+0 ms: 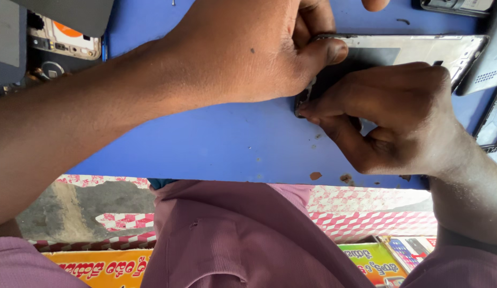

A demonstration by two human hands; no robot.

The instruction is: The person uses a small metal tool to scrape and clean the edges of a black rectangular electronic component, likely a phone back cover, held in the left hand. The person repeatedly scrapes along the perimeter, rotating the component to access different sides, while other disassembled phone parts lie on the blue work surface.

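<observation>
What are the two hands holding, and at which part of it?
Both the left hand and the right hand grip an opened phone frame at its left end.

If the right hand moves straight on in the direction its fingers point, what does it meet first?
Probably the left hand: the right hand points along the opened phone frame toward the left thumb, almost touching.

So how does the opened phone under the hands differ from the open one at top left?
The phone frame under both hands shows a pale, mostly bare metal inside; the open phone at top left shows circuit parts and an orange patch. The frame is held by the left hand and right hand; the other lies untouched. Both rest on the blue table.
</observation>
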